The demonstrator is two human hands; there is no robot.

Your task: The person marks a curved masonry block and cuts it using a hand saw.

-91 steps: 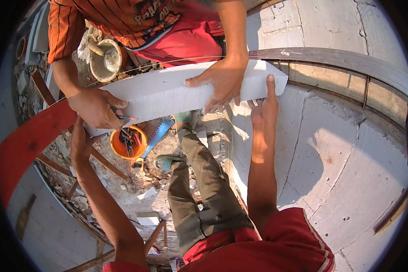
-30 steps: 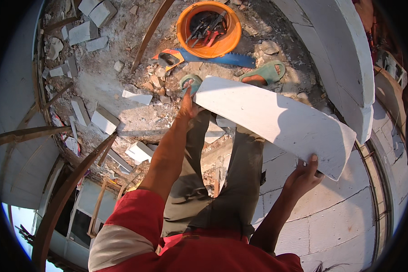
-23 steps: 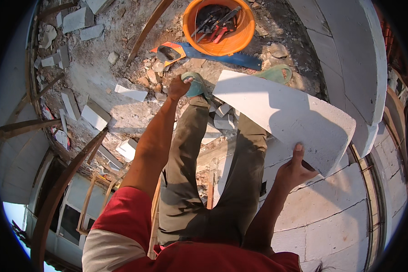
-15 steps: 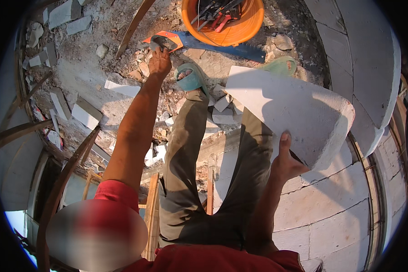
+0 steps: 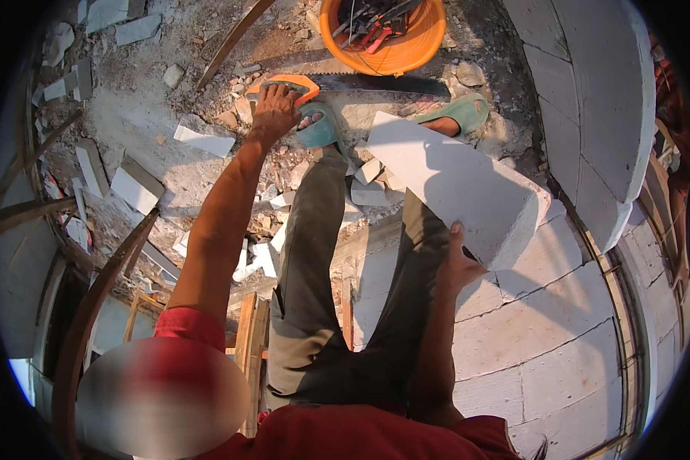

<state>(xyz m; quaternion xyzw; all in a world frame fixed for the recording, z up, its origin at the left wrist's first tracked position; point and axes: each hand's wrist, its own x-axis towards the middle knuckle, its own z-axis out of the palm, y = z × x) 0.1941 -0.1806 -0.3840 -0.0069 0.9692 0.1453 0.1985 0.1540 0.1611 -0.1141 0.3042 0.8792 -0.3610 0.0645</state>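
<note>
My left hand [image 5: 274,113] reaches forward with its fingers curled over the orange handle of a handsaw [image 5: 383,84]. The saw's long dark blade points right, low over the rubble just in front of an orange bucket [image 5: 332,44]. My right hand [image 5: 460,264] grips the near edge of a pale, wedge-shaped lightweight concrete block [image 5: 468,188], thumb on its face and fingers hidden beneath. The block hangs tilted above my right leg, its far corner close to my sandaled right foot.
Black and red-handled tools fill the bucket. Broken block pieces [image 5: 136,190] and rubble lie at left and between my legs. A pale block wall [image 5: 544,337] runs along the right. Curved wooden poles [image 5: 103,322] stand at left.
The saw has turned, its blade now showing dark instead of blue and lying straighter across. My right hand and the block have shifted slightly left; more of my right foot shows.
</note>
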